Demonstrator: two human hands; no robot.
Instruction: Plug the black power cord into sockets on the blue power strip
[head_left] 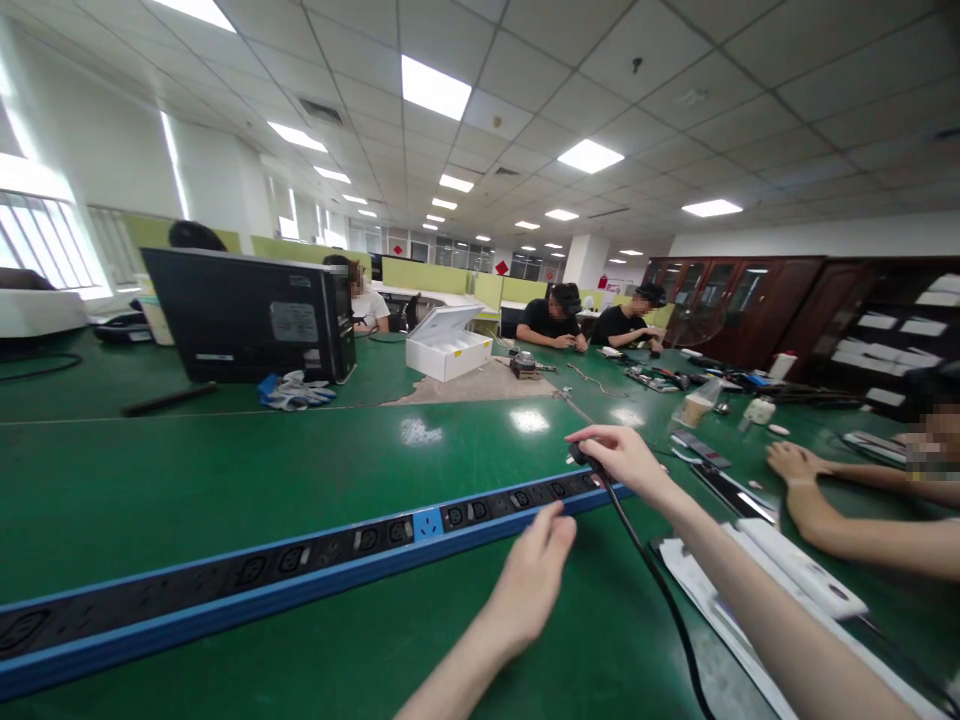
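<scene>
A long blue power strip (341, 548) with a row of black sockets and one blue socket lies slantwise across the green table. My right hand (626, 458) grips a black power plug (579, 455) just above the strip's far right end. Its black cable (660, 590) runs down from the hand to the table's near side. Empty, with the thumb and fingers a little apart, my left hand (529, 575) hovers by the near edge of the strip, right of the blue socket.
A black computer case (244, 315), gloves (294, 390) and an open white box (448, 352) stand beyond the strip. At right are papers, a white power strip (806, 570), a phone (701, 448) and a co-worker's arms (840, 515). Other people sit farther back.
</scene>
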